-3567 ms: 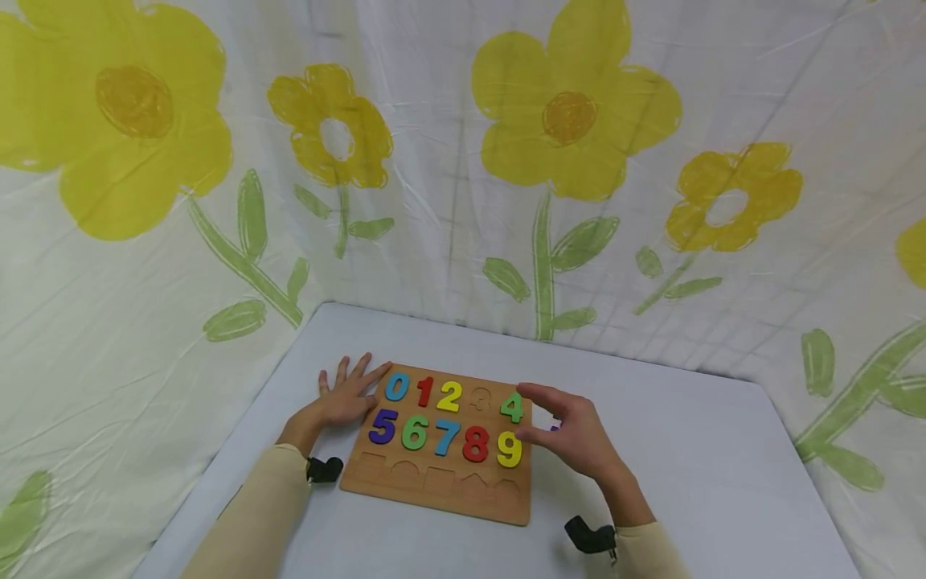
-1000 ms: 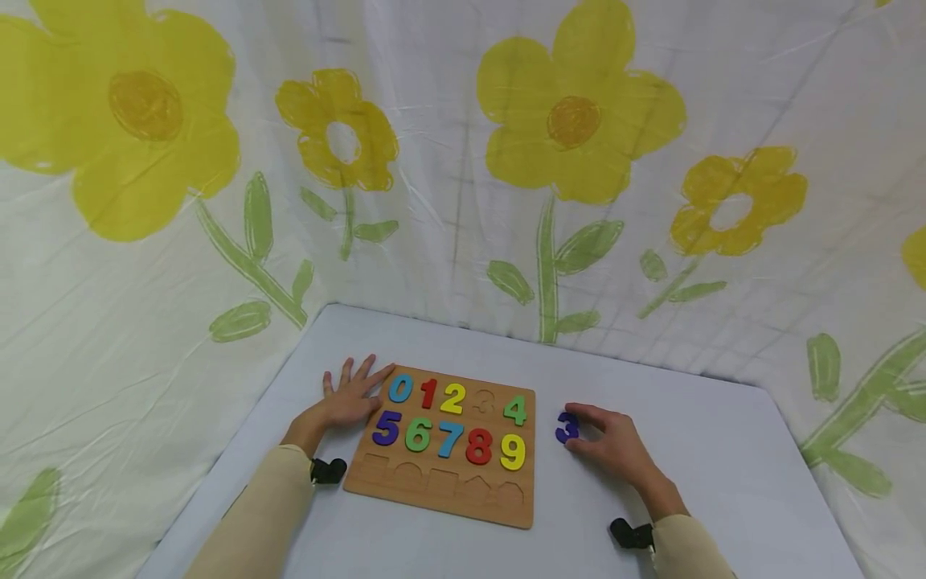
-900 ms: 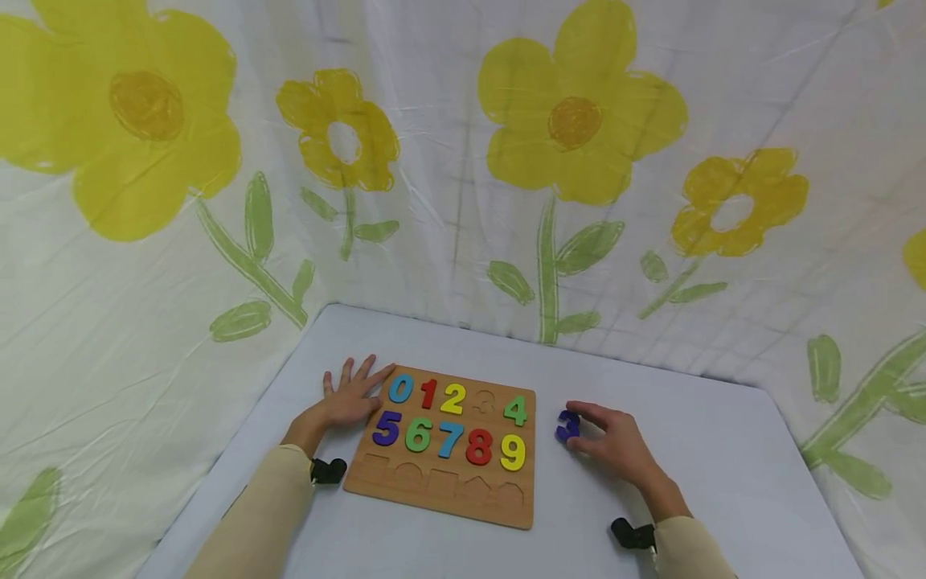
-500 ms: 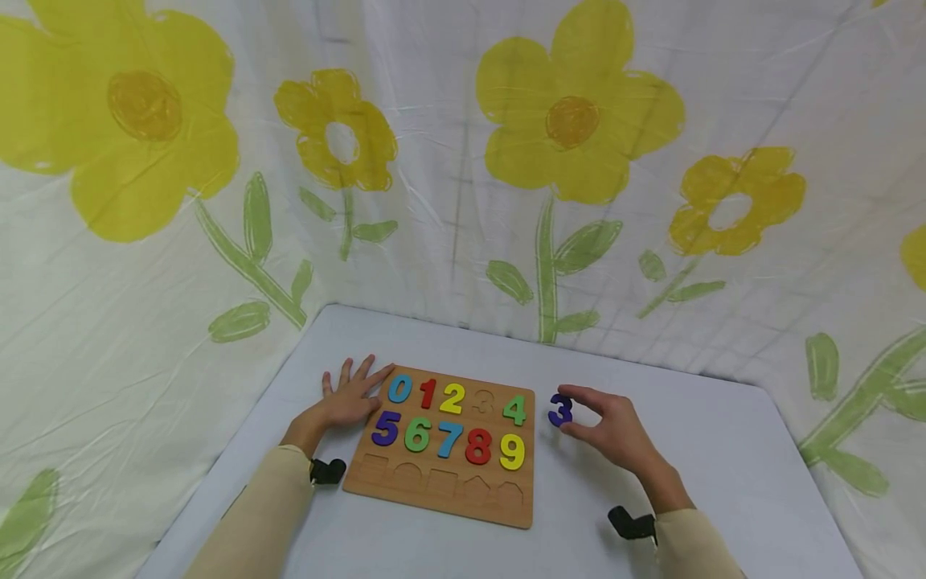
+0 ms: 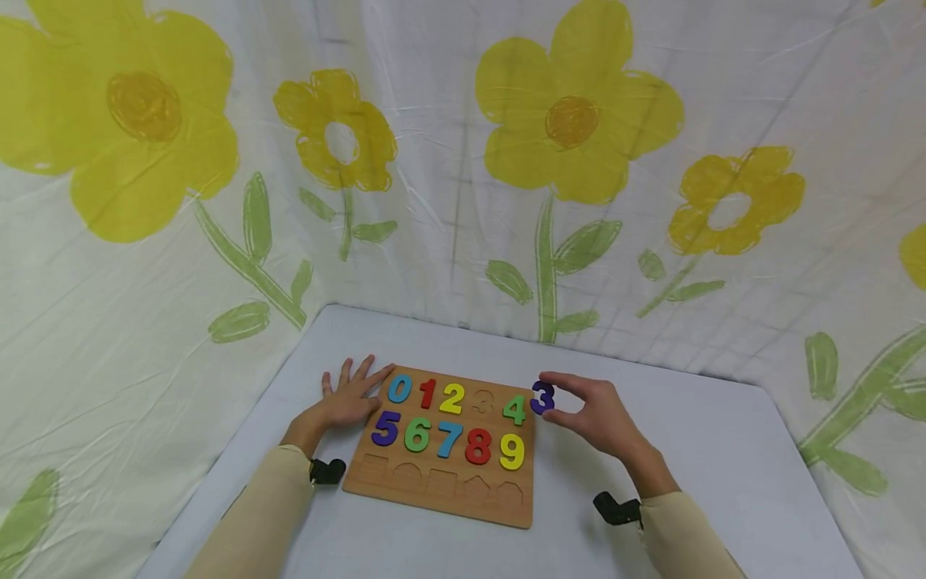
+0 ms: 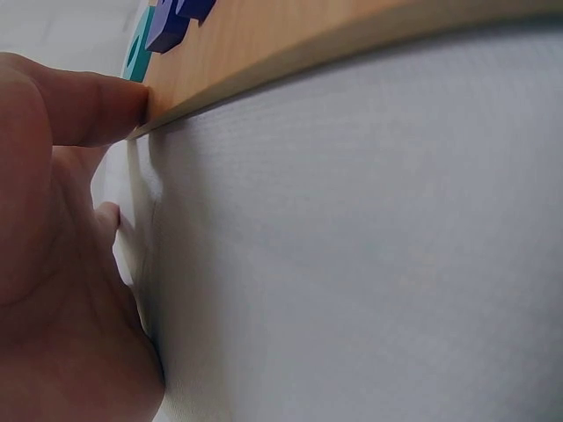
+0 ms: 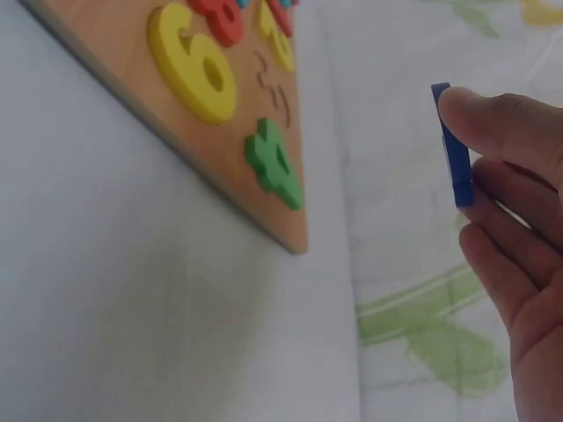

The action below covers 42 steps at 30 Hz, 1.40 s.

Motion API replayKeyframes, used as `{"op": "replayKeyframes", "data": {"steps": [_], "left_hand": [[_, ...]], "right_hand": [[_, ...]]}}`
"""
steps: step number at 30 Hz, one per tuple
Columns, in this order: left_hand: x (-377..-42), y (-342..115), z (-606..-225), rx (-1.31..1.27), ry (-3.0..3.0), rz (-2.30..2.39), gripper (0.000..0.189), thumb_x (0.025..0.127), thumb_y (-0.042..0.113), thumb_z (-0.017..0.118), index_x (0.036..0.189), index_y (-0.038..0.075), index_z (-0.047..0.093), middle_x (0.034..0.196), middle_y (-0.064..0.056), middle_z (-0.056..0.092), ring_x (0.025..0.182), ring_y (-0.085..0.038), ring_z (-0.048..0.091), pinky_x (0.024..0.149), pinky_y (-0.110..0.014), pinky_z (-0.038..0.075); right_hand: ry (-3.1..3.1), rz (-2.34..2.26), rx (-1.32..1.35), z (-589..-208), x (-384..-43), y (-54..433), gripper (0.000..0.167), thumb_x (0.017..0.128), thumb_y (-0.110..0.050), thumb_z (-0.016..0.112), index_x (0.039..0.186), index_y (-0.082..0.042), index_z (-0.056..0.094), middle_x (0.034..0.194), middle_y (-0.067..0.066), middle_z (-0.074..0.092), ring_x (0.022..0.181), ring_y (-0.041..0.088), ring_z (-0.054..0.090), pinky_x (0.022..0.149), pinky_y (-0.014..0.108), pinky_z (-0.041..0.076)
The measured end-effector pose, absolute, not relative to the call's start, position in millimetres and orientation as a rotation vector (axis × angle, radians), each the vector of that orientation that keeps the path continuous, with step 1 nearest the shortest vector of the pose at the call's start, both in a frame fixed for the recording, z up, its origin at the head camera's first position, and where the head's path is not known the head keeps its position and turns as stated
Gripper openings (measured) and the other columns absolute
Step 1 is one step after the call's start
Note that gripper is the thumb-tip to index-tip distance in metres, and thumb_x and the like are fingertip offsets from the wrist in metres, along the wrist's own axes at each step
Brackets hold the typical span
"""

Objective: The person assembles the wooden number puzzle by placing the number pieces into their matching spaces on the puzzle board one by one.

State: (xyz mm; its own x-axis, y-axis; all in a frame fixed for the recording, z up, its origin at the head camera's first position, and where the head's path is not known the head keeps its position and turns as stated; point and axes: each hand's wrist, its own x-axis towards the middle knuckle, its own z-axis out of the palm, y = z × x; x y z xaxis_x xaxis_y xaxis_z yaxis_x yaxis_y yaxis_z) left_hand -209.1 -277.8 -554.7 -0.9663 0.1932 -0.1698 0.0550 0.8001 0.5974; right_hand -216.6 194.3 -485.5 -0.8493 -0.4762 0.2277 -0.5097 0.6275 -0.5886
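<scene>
My right hand [image 5: 596, 410] pinches a purple number 3 piece [image 5: 542, 398] between thumb and fingers, at the right edge of a wooden number puzzle board [image 5: 405, 490]. In the right wrist view the piece [image 7: 454, 149] shows edge-on, raised off the table. On the board, the 3-shaped recess [image 5: 483, 401] is bare, between the yellow 2 [image 5: 452, 398] and the green 4 [image 5: 514, 410]. My left hand [image 5: 350, 400] lies with spread fingers at the board's left edge; in the left wrist view its thumb [image 6: 110, 110] touches that edge.
The other number pieces, such as the red 8 [image 5: 478, 446] and yellow 9 [image 5: 512, 452], sit in the board. Several shallow shape recesses [image 5: 443, 482] line its near side. A white table [image 5: 694, 450] lies beneath, with a flower-printed curtain [image 5: 434, 241] behind.
My right hand reached right of the board and pinched the purple 3 there. It has since lifted it and carried it left to the board's edge. The left hand has stayed in place.
</scene>
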Motion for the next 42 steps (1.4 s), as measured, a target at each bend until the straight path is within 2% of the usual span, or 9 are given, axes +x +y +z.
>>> {"op": "replayKeyframes", "data": {"steps": [4,18,23,35,42], "left_hand": [[-208,-276,-549,0.179,2.75,0.879,0.07,0.103,0.021,0.052,0.172,0.019,0.036,0.182,-0.027,0.006,0.164,-0.061,-0.014,0.12,-0.083,-0.021],[-210,-277,-555,0.175,2.772,0.84,0.07,0.105,0.022,0.051,0.172,0.018,0.034,0.183,-0.026,0.005,0.164,-0.061,-0.014,0.12,-0.083,-0.021],[-215,-281,-571,0.199,2.813,0.856,0.07,0.103,0.022,0.051,0.172,0.017,0.035,0.182,-0.027,0.005,0.163,-0.062,-0.015,0.118,-0.083,-0.024],[-218,-282,-573,0.195,2.795,0.862,0.071,0.104,0.025,0.052,0.173,0.02,0.034,0.183,-0.025,0.004,0.164,-0.061,-0.016,0.118,-0.083,-0.023],[-213,-280,-564,0.194,2.779,0.858,0.07,0.105,0.024,0.05,0.173,0.02,0.032,0.184,-0.024,0.003,0.164,-0.06,-0.017,0.119,-0.082,-0.023]], "right_hand": [[-2.765,1.044,0.892,-482,-220,185,0.058,0.091,-0.025,0.092,0.145,-0.017,0.072,0.14,-0.001,0.077,0.132,0.029,0.073,0.109,0.054,0.058],[-2.804,1.079,0.927,-486,-231,152,0.056,0.092,-0.024,0.09,0.145,-0.016,0.073,0.142,0.001,0.076,0.134,0.028,0.072,0.112,0.052,0.057],[-2.836,1.117,0.918,-495,-233,139,0.056,0.092,-0.022,0.091,0.145,-0.015,0.072,0.144,0.002,0.075,0.136,0.03,0.07,0.114,0.054,0.055],[-2.878,1.118,0.969,-522,-242,114,0.057,0.092,-0.024,0.091,0.144,-0.011,0.072,0.142,0.003,0.076,0.136,0.029,0.07,0.116,0.053,0.054],[-2.944,1.156,0.928,-534,-243,102,0.057,0.092,-0.022,0.091,0.145,-0.012,0.072,0.144,0.005,0.075,0.139,0.032,0.067,0.118,0.057,0.052]]}}
